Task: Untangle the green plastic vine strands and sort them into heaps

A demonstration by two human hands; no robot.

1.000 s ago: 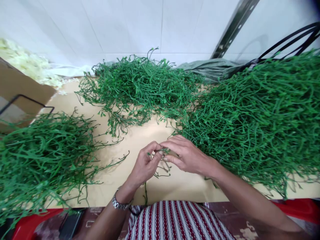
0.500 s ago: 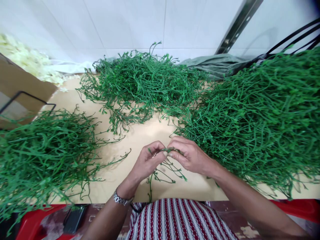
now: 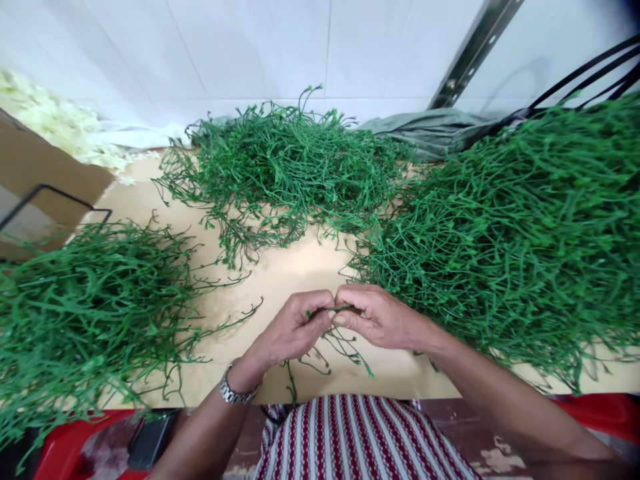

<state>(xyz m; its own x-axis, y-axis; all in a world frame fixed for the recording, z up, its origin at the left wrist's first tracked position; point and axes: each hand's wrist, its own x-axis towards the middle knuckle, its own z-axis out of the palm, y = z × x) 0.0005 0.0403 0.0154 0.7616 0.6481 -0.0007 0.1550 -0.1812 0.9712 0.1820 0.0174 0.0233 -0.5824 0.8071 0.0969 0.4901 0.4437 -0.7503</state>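
Only the head view here. Using the tan tabletop (image 3: 280,273) as the landmark: there are three heaps of green plastic stems on it. The left heap (image 3: 85,307) sits at its left end, the back heap (image 3: 285,167) along its far edge by the white tiled wall (image 3: 260,47), and the right heap (image 3: 510,233), the biggest, covers its right end.

Two hands, both over the near edge of the tabletop, roughly at its middle. The left hand (image 3: 293,330) is curled nearly closed, thumb and fingertips pinching one small green sprig (image 3: 340,340). The right hand (image 3: 380,317) is closed just as tight on the same sprig, and the two hands touch at the fingertips. The sprig's thin branches hang below the hands, just above the tabletop's near edge. One wristwatch (image 3: 233,392) on the left wrist.

Hard to make out: the pinched part of the sprig is hidden between the fingers. The left and right heaps are cut off at the frame sides. A cardboard box (image 3: 45,180) left of the tabletop is only partly in view.
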